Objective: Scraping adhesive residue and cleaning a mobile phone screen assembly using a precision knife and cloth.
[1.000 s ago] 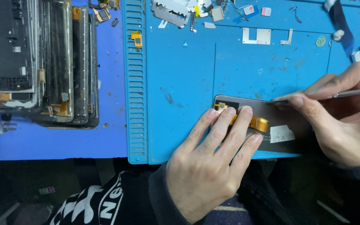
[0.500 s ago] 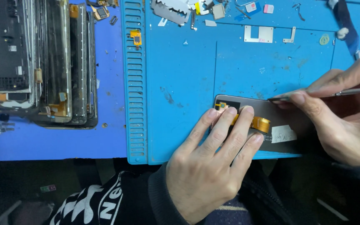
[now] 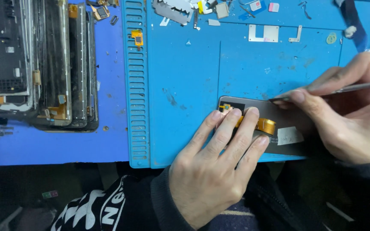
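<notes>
Blue mat (image 3: 185,64) is covering the table; grey phone panel (image 3: 275,115) is lying at its near edge, long axis running left-right. Left hand (image 3: 215,171) is pressing spread fingers flat on its left end. Right hand (image 3: 347,115) is pinching a thin metal tool (image 3: 343,89), tip touching the panel's far edge.

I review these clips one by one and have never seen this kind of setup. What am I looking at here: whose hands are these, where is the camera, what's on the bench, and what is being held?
There is no machine. A person works with two bare hands, filmed by a camera on their head looking down at the bench.

The left hand lies flat, its fingers pressing on a dark grey panel with an orange ribbon cable and a small white sticker. The right hand holds a thin metal tool like a pen, its tip at the panel's top edge.

The panel rests on a blue mat. Small metal parts are scattered along the mat's far edge. To the left stands a stack of dark device frames.
</notes>
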